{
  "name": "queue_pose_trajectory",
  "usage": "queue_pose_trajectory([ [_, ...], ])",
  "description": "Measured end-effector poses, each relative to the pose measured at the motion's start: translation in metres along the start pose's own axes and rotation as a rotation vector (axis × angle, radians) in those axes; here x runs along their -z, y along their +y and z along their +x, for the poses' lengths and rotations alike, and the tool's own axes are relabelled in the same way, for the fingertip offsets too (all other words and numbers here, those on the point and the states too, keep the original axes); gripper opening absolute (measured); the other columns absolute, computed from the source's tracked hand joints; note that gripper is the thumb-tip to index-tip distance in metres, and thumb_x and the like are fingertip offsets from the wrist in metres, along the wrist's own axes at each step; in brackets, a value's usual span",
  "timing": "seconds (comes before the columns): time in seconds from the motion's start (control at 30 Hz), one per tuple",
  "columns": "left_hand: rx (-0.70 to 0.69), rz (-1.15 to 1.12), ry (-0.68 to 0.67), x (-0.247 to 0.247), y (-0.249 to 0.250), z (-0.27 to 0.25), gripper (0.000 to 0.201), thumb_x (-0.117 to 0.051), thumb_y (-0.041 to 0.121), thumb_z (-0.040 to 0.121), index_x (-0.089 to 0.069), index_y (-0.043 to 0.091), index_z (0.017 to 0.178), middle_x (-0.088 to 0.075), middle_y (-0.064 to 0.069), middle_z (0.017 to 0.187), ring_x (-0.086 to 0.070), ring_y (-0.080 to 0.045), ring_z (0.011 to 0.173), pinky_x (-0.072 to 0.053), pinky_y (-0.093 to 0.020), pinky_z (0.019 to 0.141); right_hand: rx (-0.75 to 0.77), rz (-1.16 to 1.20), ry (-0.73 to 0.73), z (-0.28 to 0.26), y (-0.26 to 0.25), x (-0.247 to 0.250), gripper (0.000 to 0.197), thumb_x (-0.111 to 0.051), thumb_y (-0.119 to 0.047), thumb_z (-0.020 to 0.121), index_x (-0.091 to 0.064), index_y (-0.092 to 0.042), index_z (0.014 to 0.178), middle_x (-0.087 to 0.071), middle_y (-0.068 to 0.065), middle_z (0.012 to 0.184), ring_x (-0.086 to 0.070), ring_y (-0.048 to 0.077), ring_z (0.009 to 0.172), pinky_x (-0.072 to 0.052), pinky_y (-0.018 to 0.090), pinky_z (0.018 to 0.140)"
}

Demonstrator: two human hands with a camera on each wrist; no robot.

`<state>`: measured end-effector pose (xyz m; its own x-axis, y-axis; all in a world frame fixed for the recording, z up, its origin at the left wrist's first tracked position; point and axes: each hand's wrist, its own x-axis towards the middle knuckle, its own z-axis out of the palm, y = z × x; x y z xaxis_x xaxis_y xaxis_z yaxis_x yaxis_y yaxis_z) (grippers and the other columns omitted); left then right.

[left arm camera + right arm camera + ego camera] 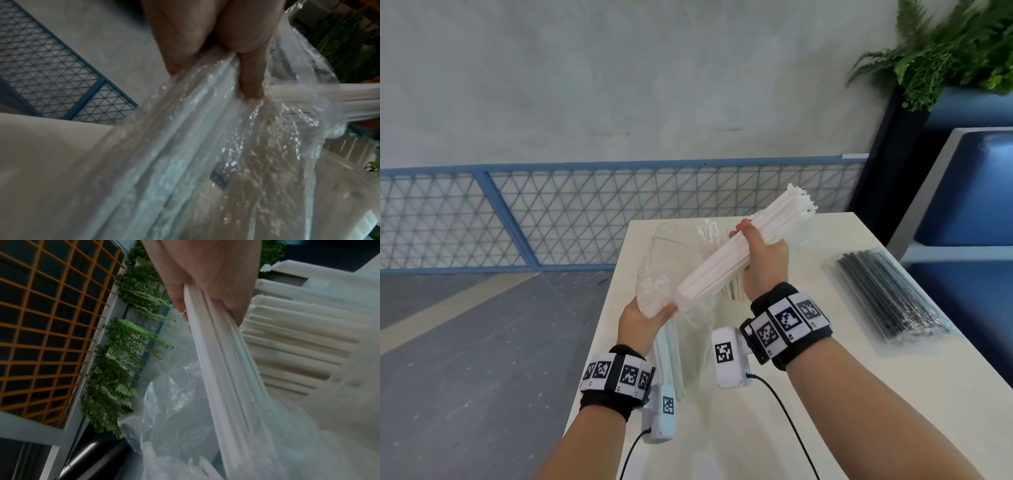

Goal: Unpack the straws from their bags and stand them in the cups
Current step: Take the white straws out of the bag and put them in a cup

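My right hand (pixel 760 255) grips a thick bundle of white straws (pixel 739 253) near its middle, tilted up to the right above the table. The bundle's lower end sits at the mouth of a clear plastic bag (pixel 654 291), which my left hand (pixel 643 317) pinches. In the left wrist view the crinkled bag (pixel 205 146) hangs below my fingers (pixel 251 81). The right wrist view shows my fingers (pixel 216 280) wrapped round the straws (pixel 222 361). Behind the bundle a clear cup (pixel 714 246) holds more white straws upright.
A sealed bag of black straws (pixel 887 298) lies on the cream table (pixel 808 359) to the right. Another clear cup (pixel 799 234) stands behind my right hand. A blue mesh railing (pixel 500 212) runs beyond the table, and ferns (pixel 945 44) hang at the upper right.
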<state>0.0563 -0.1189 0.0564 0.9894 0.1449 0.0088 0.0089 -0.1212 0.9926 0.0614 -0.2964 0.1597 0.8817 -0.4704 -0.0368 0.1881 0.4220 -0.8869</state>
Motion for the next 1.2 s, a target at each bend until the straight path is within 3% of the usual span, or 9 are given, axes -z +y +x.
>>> queue_pose_trajectory([
  [0.13, 0.01, 0.007, 0.015, -0.001, -0.002, 0.001, 0.023, -0.077, 0.013, 0.072, -0.062, 0.013, 0.089, -0.064, 0.004, 0.081, -0.059, -0.018, 0.084, -0.044, -0.023, 0.069, -0.015, 0.061, 0.034, 0.004, -0.005, 0.003, 0.003, -0.063, -0.006, 0.083, -0.06, -0.008, 0.081, -0.064, 0.004, 0.071, -0.062, 0.016, 0.066, -0.051, 0.036, 0.075],
  [0.33, 0.015, 0.015, 0.033, 0.0, -0.003, 0.002, 0.023, -0.078, 0.011, 0.071, -0.064, 0.013, 0.09, -0.065, 0.005, 0.082, -0.06, -0.016, 0.082, -0.044, -0.021, 0.069, 0.065, 0.049, 0.011, 0.006, -0.016, 0.007, 0.01, -0.061, -0.007, 0.083, -0.06, -0.008, 0.073, -0.062, 0.003, 0.069, -0.06, 0.017, 0.067, -0.05, 0.033, 0.069],
  [0.5, 0.023, -0.017, 0.035, 0.005, -0.009, 0.006, 0.024, -0.077, 0.011, 0.071, -0.069, 0.003, 0.092, -0.07, -0.004, 0.089, -0.063, -0.014, 0.085, -0.043, -0.014, 0.067, 0.328, -0.08, 0.053, 0.014, -0.047, 0.013, 0.026, -0.059, -0.013, 0.085, -0.056, 0.01, 0.097, -0.055, 0.005, 0.071, -0.055, 0.008, 0.059, -0.047, 0.019, 0.053],
  [0.6, 0.004, 0.002, 0.028, 0.004, -0.009, 0.005, 0.024, -0.076, 0.011, 0.072, -0.07, 0.0, 0.093, -0.07, -0.006, 0.09, -0.062, -0.013, 0.085, -0.043, -0.005, 0.062, 0.389, -0.206, 0.051, 0.017, -0.054, 0.012, 0.03, -0.063, -0.016, 0.084, -0.054, 0.003, 0.105, -0.056, 0.001, 0.078, -0.056, 0.009, 0.067, -0.046, 0.021, 0.06],
  [0.77, 0.01, 0.012, 0.014, 0.0, -0.002, 0.001, 0.014, -0.078, 0.013, 0.071, -0.069, 0.015, 0.081, -0.069, 0.003, 0.081, -0.062, -0.009, 0.082, -0.043, -0.019, 0.07, 0.356, -0.544, -0.038, 0.009, -0.024, 0.014, 0.047, -0.065, -0.019, 0.084, -0.046, -0.01, 0.125, -0.054, -0.011, 0.094, -0.055, 0.013, 0.092, -0.045, 0.025, 0.078],
  [0.87, 0.009, -0.019, -0.006, -0.001, 0.0, -0.001, 0.014, -0.077, 0.011, 0.072, -0.069, 0.017, 0.081, -0.069, 0.003, 0.084, -0.063, -0.008, 0.083, -0.044, -0.015, 0.07, 0.368, -0.601, -0.078, 0.01, -0.009, 0.018, 0.058, -0.065, -0.011, 0.083, -0.036, -0.015, 0.133, -0.052, -0.011, 0.104, -0.054, 0.01, 0.095, -0.044, 0.016, 0.079],
  [0.93, 0.006, -0.039, -0.017, -0.002, 0.001, -0.003, 0.017, -0.077, 0.009, 0.072, -0.068, 0.02, 0.08, -0.068, 0.008, 0.082, -0.062, -0.002, 0.082, -0.045, -0.006, 0.064, 0.45, -0.605, -0.132, 0.012, -0.005, 0.018, 0.052, -0.064, -0.003, 0.081, -0.04, -0.021, 0.123, -0.053, -0.018, 0.098, -0.054, -0.002, 0.087, -0.041, 0.001, 0.072],
  [1.0, 0.008, -0.048, -0.028, -0.002, 0.001, -0.003, 0.019, -0.077, 0.009, 0.072, -0.068, 0.015, 0.088, -0.068, 0.007, 0.084, -0.061, -0.002, 0.082, -0.043, 0.0, 0.059, 0.566, -0.647, -0.164, 0.015, 0.0, 0.019, 0.049, -0.063, 0.0, 0.079, -0.045, -0.021, 0.119, -0.053, -0.016, 0.105, -0.051, -0.006, 0.091, -0.034, -0.005, 0.078],
  [1.2, 0.003, -0.011, -0.054, -0.002, 0.001, -0.001, 0.019, -0.078, 0.01, 0.071, -0.067, 0.022, 0.08, -0.068, 0.01, 0.081, -0.061, 0.007, 0.076, -0.043, 0.001, 0.06, 0.645, -0.827, -0.225, 0.027, 0.018, 0.034, 0.024, -0.058, -0.012, 0.088, -0.056, -0.014, 0.112, -0.062, -0.002, 0.112, -0.053, 0.006, 0.1, -0.028, -0.006, 0.082],
])
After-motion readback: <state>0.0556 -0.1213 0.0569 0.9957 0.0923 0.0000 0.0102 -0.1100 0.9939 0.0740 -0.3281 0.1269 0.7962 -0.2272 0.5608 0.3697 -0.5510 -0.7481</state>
